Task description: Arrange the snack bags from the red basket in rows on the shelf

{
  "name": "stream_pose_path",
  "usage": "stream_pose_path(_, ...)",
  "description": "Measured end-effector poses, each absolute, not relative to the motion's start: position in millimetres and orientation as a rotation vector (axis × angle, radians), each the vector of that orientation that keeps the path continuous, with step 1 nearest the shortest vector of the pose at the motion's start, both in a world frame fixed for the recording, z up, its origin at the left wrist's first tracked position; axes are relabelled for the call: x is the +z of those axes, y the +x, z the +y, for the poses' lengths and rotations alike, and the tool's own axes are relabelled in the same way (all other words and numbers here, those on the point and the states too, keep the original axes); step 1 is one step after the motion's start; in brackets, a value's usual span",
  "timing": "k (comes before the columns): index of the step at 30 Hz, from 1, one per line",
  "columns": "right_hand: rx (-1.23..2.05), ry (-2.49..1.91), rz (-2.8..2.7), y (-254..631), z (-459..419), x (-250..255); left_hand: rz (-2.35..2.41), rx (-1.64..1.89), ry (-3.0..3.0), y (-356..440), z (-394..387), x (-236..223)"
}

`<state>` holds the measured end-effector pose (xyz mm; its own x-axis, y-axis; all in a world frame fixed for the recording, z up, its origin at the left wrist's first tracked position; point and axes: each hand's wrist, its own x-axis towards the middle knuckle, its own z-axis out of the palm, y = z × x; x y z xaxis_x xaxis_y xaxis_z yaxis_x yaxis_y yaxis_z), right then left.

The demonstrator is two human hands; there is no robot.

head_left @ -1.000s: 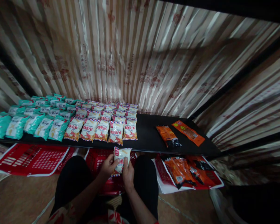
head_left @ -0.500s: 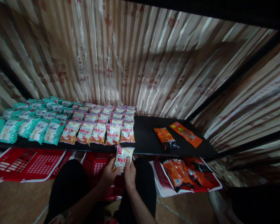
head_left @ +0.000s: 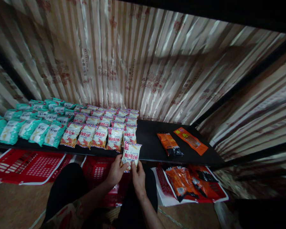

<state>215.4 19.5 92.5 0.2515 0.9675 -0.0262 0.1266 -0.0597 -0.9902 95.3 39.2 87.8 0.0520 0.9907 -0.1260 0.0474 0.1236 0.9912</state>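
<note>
Between my two hands is a white snack bag [head_left: 131,150] with red lettering and striped ends, held upright just in front of the shelf edge. My left hand [head_left: 117,169] grips its lower left side, thumb on the front. On the lower right, my right hand [head_left: 138,175] is closed on the same bag, its thumb also across the front. Behind it, matching white snack bags [head_left: 114,138] stand in rows on the black shelf [head_left: 145,140]. Rows of teal snack bags [head_left: 54,133] stand to their left.
Farther right on the shelf lie an orange and black packet [head_left: 169,143] and a long orange packet [head_left: 191,140]. Below stand a red basket [head_left: 33,167] at left, another red basket [head_left: 97,171] between my knees, and one at right holding orange packets [head_left: 180,181]. A patterned curtain [head_left: 133,63] hangs behind.
Both hands have lifted the held white snack bag slightly up and to the right, closer to the front row. The bags on the shelf stay as they were.
</note>
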Motion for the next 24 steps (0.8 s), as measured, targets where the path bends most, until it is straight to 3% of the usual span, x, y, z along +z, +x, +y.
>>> stream_pose_path(11, 0.787, -1.583, -1.083, 228.8, 49.9, 86.7, 1.536, 1.103, 1.639, 113.9, 43.9, 92.8)
stream_pose_path(24, 0.671, -1.601, -1.136, 229.3, 84.7, 93.2, 1.437, 1.064, 2.142, 118.3, 38.3, 73.4)
